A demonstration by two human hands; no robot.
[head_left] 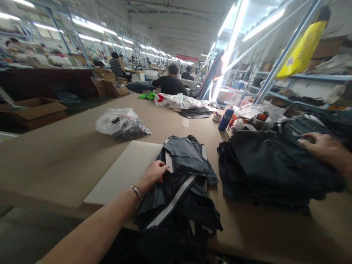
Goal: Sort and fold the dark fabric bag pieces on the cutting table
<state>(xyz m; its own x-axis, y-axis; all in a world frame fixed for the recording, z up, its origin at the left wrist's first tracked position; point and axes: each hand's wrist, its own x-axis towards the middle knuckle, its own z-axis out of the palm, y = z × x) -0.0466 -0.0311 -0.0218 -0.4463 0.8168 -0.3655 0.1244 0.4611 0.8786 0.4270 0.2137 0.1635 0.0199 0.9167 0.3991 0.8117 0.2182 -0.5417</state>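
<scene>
My left hand (155, 173) rests on the left edge of a dark garment (187, 176) with a pale reflective stripe, fingers curled down onto the cloth. The garment lies partly on a white board (123, 172) and hangs over the table's near edge. My right hand (324, 148) lies on top of a tall stack of dark garments (272, 168) at the right, fingers stretched flat on the top piece. A bracelet circles my left wrist.
On the brown table (68, 146) lie a clear plastic bag of dark items (121, 124), a white bag (178, 101), green cloth (147, 96) and a blue bottle (226, 119). Seated people work at the far end. Shelving stands at right, cardboard boxes (35, 110) at left.
</scene>
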